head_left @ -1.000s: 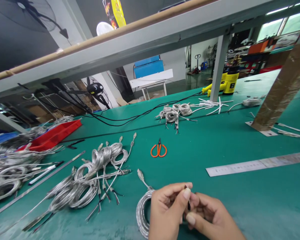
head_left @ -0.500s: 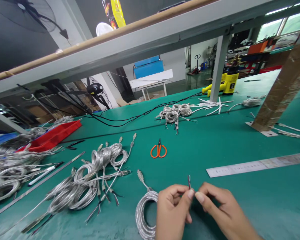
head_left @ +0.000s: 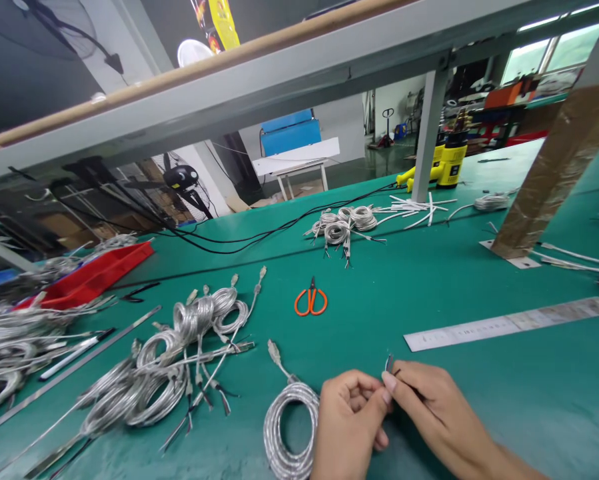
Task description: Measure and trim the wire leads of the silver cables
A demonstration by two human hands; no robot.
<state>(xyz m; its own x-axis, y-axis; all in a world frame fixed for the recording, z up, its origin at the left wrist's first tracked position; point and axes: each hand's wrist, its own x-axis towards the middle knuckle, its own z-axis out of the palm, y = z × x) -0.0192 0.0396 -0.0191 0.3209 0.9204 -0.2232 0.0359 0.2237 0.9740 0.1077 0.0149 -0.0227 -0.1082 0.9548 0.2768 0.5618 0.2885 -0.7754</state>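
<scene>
My left hand pinches the end of a cable, its thumb and forefinger pressed together. Against it my right hand grips the thin wires that stick up at that end, thumb against forefinger. Just left of my hands lies a coiled clear-jacketed USB cable, its plug pointing away; my left hand hides part of the coil. Whether the pinched wires belong to this coil cannot be seen. Orange-handled scissors rest on the green mat beyond my hands.
A pile of coiled USB cables covers the left, near a long metal strip and a red tray. On the right lies a steel ruler. More coils sit at the back under a shelf with a tape-wrapped post.
My right thumb and forefinger have closed in on the wires, which now tilt toward the right hand. The whole view has shifted slightly.
</scene>
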